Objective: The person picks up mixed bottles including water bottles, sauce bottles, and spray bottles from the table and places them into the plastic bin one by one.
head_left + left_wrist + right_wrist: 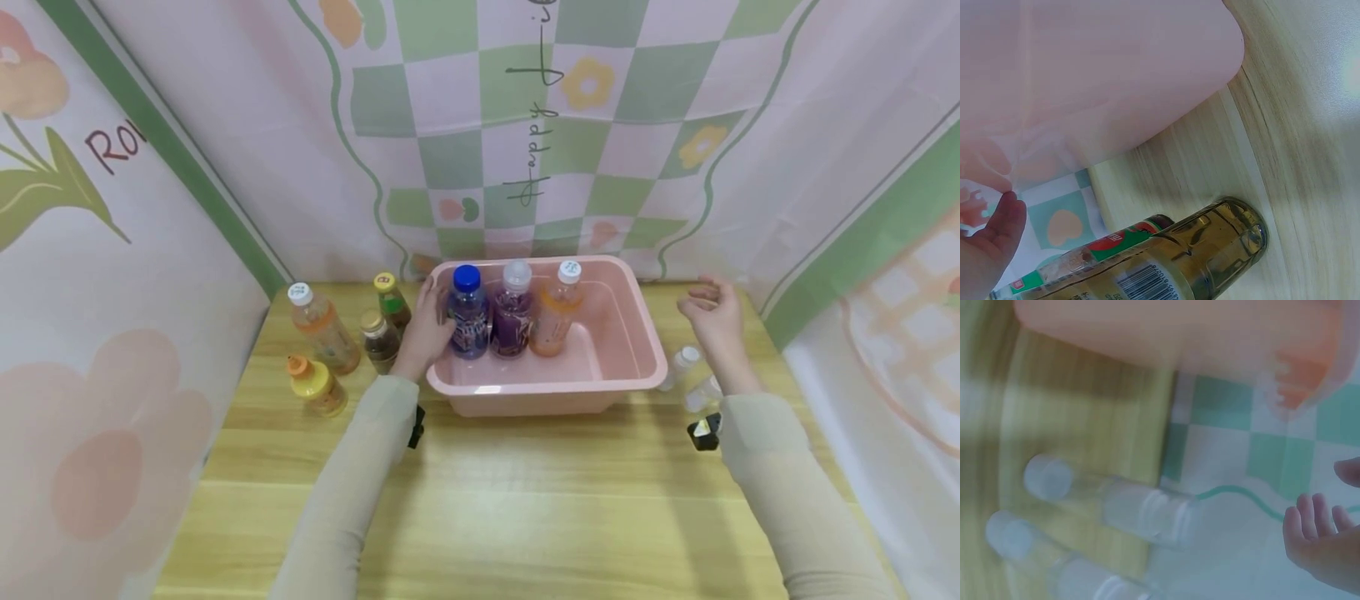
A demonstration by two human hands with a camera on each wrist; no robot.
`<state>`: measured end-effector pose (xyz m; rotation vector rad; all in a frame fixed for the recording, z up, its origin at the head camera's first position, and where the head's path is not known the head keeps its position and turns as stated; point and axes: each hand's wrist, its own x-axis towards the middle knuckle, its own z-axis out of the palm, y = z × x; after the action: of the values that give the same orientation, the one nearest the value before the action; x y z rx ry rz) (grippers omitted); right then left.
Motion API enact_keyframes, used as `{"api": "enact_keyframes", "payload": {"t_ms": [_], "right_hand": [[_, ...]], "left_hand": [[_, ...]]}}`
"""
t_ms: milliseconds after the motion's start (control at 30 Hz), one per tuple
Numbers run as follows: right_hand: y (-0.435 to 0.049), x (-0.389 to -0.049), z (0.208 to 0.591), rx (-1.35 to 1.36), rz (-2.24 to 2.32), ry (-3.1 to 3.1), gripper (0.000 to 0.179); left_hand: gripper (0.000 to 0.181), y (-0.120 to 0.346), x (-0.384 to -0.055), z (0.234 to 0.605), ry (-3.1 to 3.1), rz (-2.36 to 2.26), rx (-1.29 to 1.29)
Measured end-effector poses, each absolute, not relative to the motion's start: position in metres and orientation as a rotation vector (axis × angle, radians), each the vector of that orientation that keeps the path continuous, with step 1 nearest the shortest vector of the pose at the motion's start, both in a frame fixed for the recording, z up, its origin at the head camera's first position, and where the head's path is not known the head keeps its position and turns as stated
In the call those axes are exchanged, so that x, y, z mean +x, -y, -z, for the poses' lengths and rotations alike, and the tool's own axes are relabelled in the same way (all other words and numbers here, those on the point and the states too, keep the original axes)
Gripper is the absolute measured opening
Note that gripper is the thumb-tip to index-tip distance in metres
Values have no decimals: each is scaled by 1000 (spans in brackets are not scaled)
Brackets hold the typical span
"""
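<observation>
My left hand [426, 332] rests at the left rim of a pink plastic basin [651, 354], fingers fairly straight and thumb beside a blue-capped bottle [469, 327]. Its fingertips [1009, 203] meet the basin's outer wall in the left wrist view. Next to that bottle, inside the basin, stand a purple bottle [512, 321] and a white-capped bottle [557, 317] with orange trim. My right hand [716, 321] is raised off the basin's right side, fingers loosely bent, holding nothing. Nearest below it are two small clear bottles [1147, 509] with white caps, one partly behind the forearm.
Left of the basin stand a white-capped bottle [327, 337], a yellow squeeze bottle [321, 392], a brown bottle [381, 346] and a green-labelled bottle [393, 302]. All are on the wooden table [525, 508]. A checkered curtain [517, 167] hangs close behind the basin.
</observation>
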<state>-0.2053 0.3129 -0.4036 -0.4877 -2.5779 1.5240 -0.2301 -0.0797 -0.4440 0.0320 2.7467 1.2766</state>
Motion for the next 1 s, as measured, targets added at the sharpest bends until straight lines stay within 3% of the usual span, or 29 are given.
{"api": "enact_keyframes", "payload": {"t_ms": [1000], "right_hand": [[-355, -191, 441, -291, -1353, 2971, 74]], "left_hand": [[71, 80, -232, 447, -2778, -1249, 40]]}}
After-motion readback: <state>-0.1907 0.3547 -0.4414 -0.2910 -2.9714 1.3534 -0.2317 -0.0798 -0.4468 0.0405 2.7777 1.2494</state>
